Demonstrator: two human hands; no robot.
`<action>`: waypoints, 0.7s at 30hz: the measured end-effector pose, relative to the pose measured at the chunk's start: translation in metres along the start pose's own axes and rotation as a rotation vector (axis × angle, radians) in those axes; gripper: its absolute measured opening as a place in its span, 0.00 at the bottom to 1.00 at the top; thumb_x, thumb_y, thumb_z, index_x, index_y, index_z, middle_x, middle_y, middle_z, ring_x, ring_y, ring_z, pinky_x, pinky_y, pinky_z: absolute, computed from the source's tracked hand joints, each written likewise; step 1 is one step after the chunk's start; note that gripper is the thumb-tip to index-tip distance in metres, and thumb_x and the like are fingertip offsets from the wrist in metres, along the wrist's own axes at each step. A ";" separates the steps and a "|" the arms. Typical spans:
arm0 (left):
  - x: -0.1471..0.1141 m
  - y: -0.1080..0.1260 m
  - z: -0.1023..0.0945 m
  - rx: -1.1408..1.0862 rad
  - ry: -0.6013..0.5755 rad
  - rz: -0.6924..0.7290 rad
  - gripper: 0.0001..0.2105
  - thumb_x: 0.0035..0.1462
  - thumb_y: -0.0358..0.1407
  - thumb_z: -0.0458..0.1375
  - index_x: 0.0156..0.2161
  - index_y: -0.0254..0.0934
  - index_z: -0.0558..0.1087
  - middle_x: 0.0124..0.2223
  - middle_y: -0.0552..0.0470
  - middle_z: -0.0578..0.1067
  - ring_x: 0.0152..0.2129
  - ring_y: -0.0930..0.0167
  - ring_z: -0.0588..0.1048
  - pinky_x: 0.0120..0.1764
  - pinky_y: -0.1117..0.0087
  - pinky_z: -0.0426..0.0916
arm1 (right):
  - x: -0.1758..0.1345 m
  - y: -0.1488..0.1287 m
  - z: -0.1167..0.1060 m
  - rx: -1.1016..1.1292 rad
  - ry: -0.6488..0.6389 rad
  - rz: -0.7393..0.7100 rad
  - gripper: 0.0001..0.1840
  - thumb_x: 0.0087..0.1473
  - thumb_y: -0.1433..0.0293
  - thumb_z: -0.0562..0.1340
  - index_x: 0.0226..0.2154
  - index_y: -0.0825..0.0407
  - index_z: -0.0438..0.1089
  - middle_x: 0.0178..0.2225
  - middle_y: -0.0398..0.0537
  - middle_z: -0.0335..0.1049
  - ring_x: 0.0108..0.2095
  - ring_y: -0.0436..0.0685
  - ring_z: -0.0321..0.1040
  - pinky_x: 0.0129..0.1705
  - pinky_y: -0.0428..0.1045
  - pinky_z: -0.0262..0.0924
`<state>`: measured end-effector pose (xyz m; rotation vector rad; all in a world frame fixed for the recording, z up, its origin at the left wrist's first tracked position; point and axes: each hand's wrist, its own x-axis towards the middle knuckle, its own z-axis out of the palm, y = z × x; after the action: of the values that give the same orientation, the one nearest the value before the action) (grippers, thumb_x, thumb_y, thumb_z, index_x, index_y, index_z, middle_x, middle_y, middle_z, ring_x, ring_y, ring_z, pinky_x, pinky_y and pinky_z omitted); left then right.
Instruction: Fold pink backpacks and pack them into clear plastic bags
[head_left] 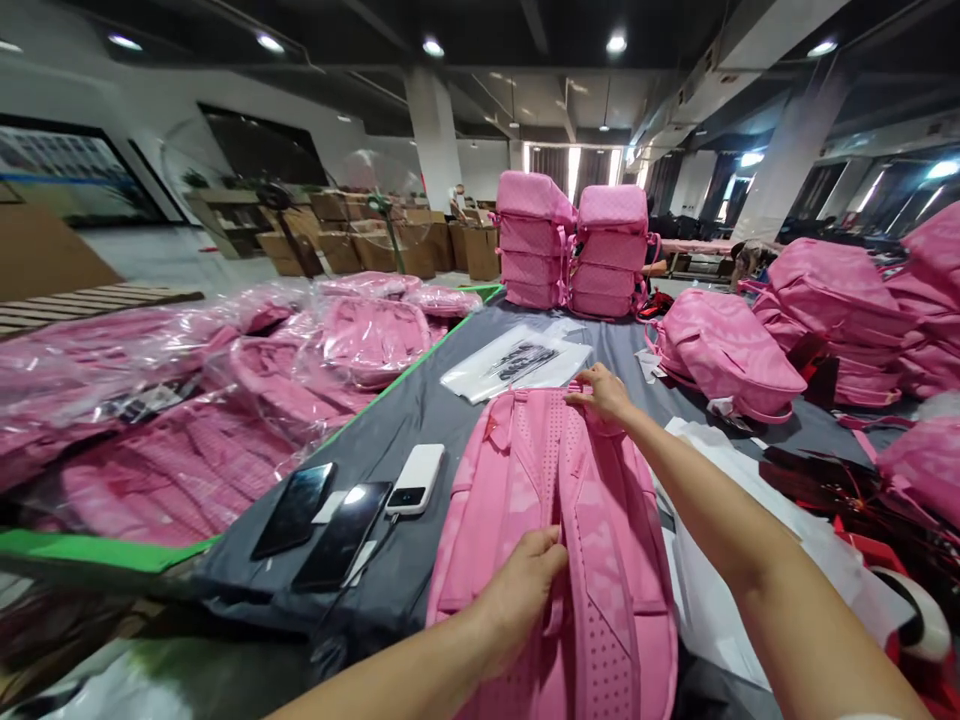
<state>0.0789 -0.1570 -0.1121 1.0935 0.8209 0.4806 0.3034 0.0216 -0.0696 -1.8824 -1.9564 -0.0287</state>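
Pinching pink backpack (480,500) at top, right hand (598,396) seems to steady it; left hand (525,580) grasps shoulder strap (592,540).

Backpack (596,550) lies on the worktop (375,432), two phones (341,540) and a power bank (418,475) to its left. Bag stacks (534,235) stand behind; wrapped bags (187,470) lie further left.

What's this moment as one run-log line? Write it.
item: pink backpack, straps up | left hand: closed at shoulder strap | right hand: pinching top edge | left of backpack: two dark phones, white device
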 end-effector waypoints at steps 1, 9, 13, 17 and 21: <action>-0.002 0.000 0.000 -0.023 -0.010 -0.023 0.17 0.51 0.53 0.58 0.35 0.40 0.72 0.28 0.54 0.74 0.28 0.68 0.75 0.35 0.68 0.70 | 0.001 0.000 0.005 -0.011 -0.022 -0.004 0.17 0.58 0.54 0.67 0.44 0.48 0.77 0.43 0.49 0.69 0.43 0.59 0.67 0.42 0.50 0.57; -0.010 0.039 -0.034 0.632 -0.285 0.047 0.31 0.56 0.64 0.55 0.16 0.41 0.61 0.15 0.59 0.55 0.14 0.74 0.56 0.24 0.69 0.56 | -0.006 0.021 0.028 -0.113 -0.073 -0.002 0.34 0.55 0.50 0.68 0.58 0.50 0.68 0.57 0.59 0.66 0.58 0.67 0.63 0.57 0.58 0.54; 0.033 0.078 -0.084 0.860 -0.033 0.163 0.27 0.60 0.59 0.55 0.21 0.39 0.68 0.15 0.57 0.63 0.14 0.73 0.62 0.24 0.70 0.56 | -0.002 0.039 0.044 -0.073 -0.061 0.029 0.43 0.52 0.47 0.68 0.62 0.54 0.63 0.60 0.65 0.64 0.60 0.71 0.62 0.59 0.61 0.55; 0.121 0.106 -0.148 0.851 0.598 0.369 0.12 0.60 0.46 0.61 0.37 0.37 0.76 0.35 0.47 0.79 0.38 0.62 0.76 0.39 0.67 0.66 | -0.003 0.053 0.064 0.032 0.025 -0.085 0.32 0.54 0.49 0.66 0.53 0.52 0.69 0.54 0.58 0.72 0.55 0.66 0.68 0.57 0.59 0.60; 0.199 0.110 -0.174 0.744 0.627 0.273 0.12 0.64 0.43 0.61 0.36 0.34 0.76 0.36 0.50 0.79 0.35 0.66 0.78 0.40 0.65 0.71 | -0.012 0.062 0.083 0.217 0.246 -0.193 0.28 0.53 0.53 0.68 0.52 0.49 0.69 0.51 0.56 0.75 0.53 0.66 0.71 0.61 0.65 0.59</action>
<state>0.0715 0.1292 -0.1175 1.7933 1.4775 0.8001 0.3391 0.0405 -0.1656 -1.4750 -1.8805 -0.0965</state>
